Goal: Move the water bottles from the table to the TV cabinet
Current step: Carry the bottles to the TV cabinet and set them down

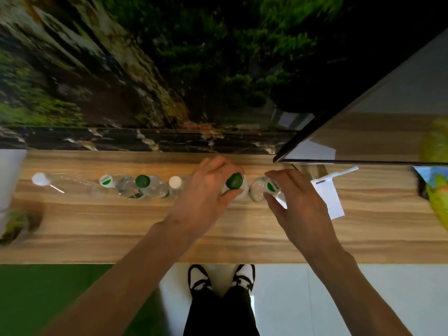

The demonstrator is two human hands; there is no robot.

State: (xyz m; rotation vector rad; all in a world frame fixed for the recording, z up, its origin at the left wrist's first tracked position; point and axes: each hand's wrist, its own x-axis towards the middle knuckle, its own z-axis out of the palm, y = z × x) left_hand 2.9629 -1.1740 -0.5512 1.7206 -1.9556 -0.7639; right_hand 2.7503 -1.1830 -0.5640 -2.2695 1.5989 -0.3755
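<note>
I look straight down on a wooden TV cabinet top (218,229). A row of clear water bottles stands on it. My left hand (206,190) wraps around a bottle with a dark green cap (234,181). My right hand (298,202) grips a bottle with a white and green cap (271,185). Both bottles stand upright on the wood, side by side. Left of them stand a white-capped bottle (175,183), a green-capped bottle (142,181) and a white-green-capped bottle (107,180). A bigger white-capped bottle (40,178) is at the far left.
A TV screen (363,132) slants over the right rear of the cabinet. White paper (329,195) lies right of my right hand, a colourful packet (434,190) at the right edge. A blurred round object (14,224) sits front left. My feet (221,277) stand below the cabinet edge.
</note>
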